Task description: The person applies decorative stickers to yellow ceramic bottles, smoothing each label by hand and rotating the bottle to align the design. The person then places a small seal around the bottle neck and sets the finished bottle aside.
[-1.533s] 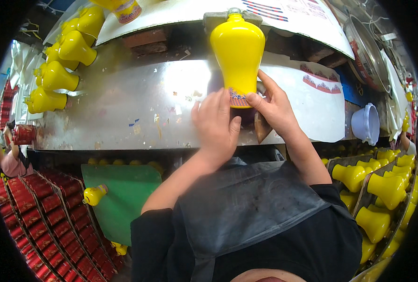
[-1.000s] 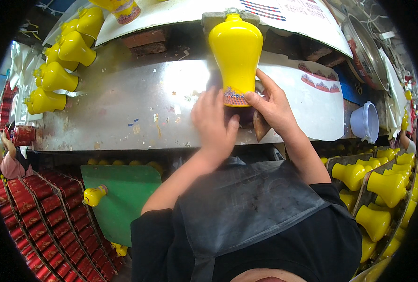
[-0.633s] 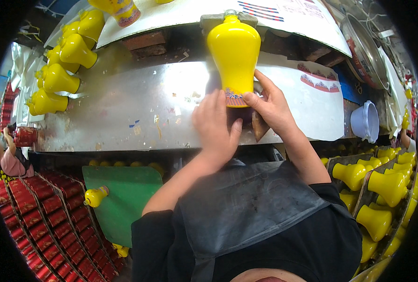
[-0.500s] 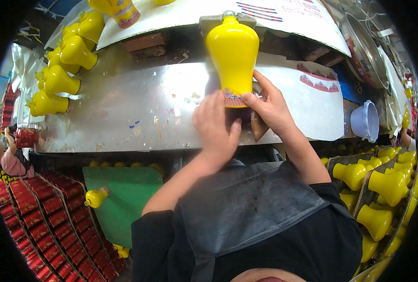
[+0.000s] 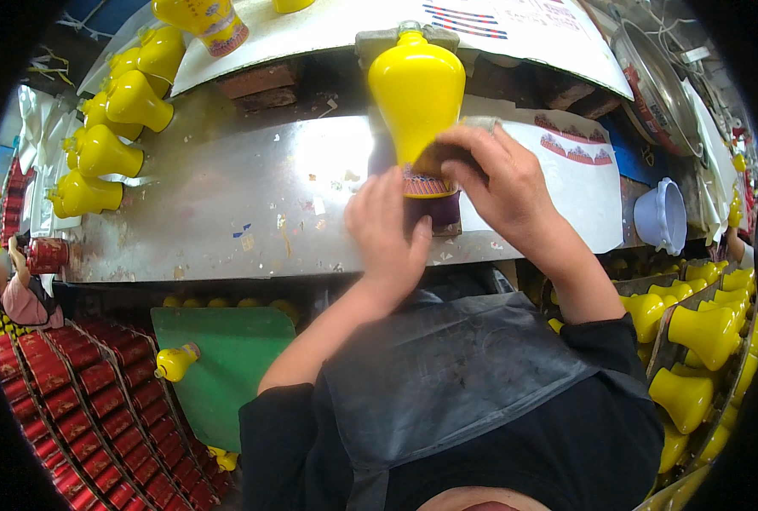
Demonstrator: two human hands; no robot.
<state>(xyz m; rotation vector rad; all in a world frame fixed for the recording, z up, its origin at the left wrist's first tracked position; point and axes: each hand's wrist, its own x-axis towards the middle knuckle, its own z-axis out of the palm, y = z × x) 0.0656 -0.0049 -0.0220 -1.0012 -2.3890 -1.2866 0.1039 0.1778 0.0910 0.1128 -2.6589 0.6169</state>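
A glossy yellow vase [image 5: 417, 85] lies with its neck pointing away from me, resting in a grey block [image 5: 370, 43]. Around its narrow base runs a patterned red and blue decal band [image 5: 426, 183]. My left hand [image 5: 385, 221] steadies the base from the left, fingers extended together, thumb apart below. My right hand [image 5: 507, 175] is curled over the right side of the base, gripping a flat brown scraper [image 5: 434, 156] against the vase near the band. Its fingers partly hide the scraper. A dark purple pad [image 5: 437, 209] sits under the base end.
Several yellow vases [image 5: 106, 148] lie along the metal table's [image 5: 226, 196] left side. Decal strips [image 5: 575, 153] lie on white paper at right, near a pale blue bucket [image 5: 660, 217]. Racks of yellow vases [image 5: 707, 336] and red vases [image 5: 81, 375] flank me. Another person [image 5: 25, 298] is far left.
My right hand has risen from beside the base to over its right side, bringing the brown scraper up onto the vase. My left hand has stayed nearly in place.
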